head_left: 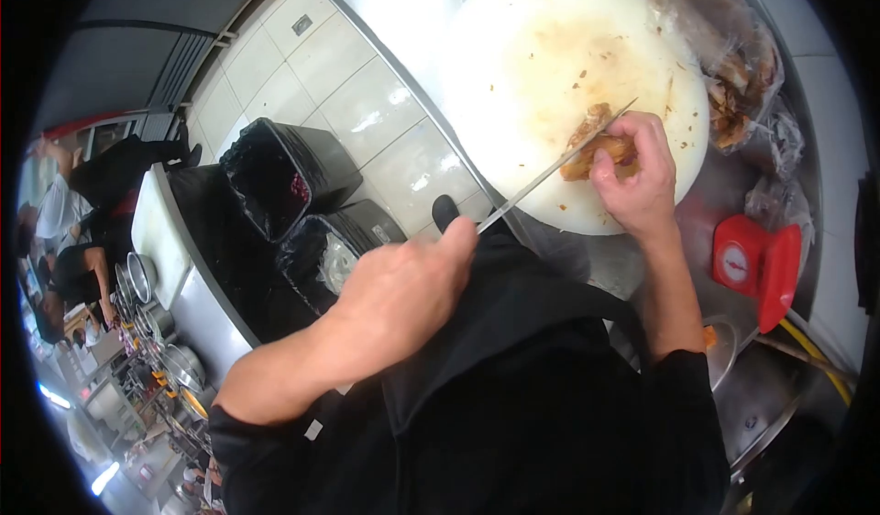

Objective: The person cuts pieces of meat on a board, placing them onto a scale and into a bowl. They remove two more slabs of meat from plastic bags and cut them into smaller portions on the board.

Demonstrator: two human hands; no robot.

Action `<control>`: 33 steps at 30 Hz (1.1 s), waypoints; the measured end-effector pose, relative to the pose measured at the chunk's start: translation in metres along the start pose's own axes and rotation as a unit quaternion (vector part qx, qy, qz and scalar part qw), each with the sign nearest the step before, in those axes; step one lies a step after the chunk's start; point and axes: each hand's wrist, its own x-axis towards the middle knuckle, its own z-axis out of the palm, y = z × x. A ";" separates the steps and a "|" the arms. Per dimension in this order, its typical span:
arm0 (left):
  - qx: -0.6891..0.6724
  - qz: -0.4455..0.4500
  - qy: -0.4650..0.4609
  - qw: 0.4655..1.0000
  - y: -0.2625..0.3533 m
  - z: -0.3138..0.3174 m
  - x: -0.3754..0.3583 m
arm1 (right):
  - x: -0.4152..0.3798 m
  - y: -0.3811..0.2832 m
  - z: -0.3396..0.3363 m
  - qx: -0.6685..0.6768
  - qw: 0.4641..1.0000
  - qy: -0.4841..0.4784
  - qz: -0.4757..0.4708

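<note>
My left hand (403, 286) is closed round the handle of a long knife (543, 177). The blade reaches up and right across a round white cutting board (513, 47), its edge against a piece of brown cooked meat (579, 168). With fingers bent, my right hand (640, 171) grips that meat from the right, near the blade. On the blade's far side lies a smaller bit of meat (589, 122). Brown crumbs are scattered over the board. The knife handle is hidden inside my left fist.
Plastic bags of brown meat (731, 102) lie right of the board. A red scale (741, 258) stands below them. Two lined black bins (266, 180) are on the tiled floor. Left are a counter with a white board (163, 231), metal bowls (183, 365) and other people (82, 267).
</note>
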 end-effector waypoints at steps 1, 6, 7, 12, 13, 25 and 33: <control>0.010 -0.014 -0.027 0.999 0.002 0.001 0.013 | 0.001 0.002 -0.001 -0.002 1.000 -0.001 -0.009; -0.028 -0.049 -0.069 0.996 0.017 0.021 0.073 | -0.002 0.003 -0.001 0.010 1.000 -0.008 -0.004; -0.028 -0.050 -0.069 0.996 0.016 0.021 0.083 | 0.000 0.004 -0.002 0.008 1.000 -0.008 -0.005; -0.086 -0.014 -0.058 0.995 -0.012 0.000 0.096 | -0.020 0.008 0.014 0.047 0.998 0.019 0.041; -0.084 -0.013 -0.048 0.995 -0.017 -0.002 0.100 | -0.023 -0.001 0.017 0.008 0.999 0.025 0.022; -0.096 0.041 0.088 0.991 -0.002 0.014 0.076 | 0.016 -0.022 -0.019 -0.159 0.970 -0.144 0.112; -0.117 0.052 0.073 0.989 0.015 0.018 0.088 | -0.006 -0.006 -0.012 -0.025 0.994 -0.045 0.101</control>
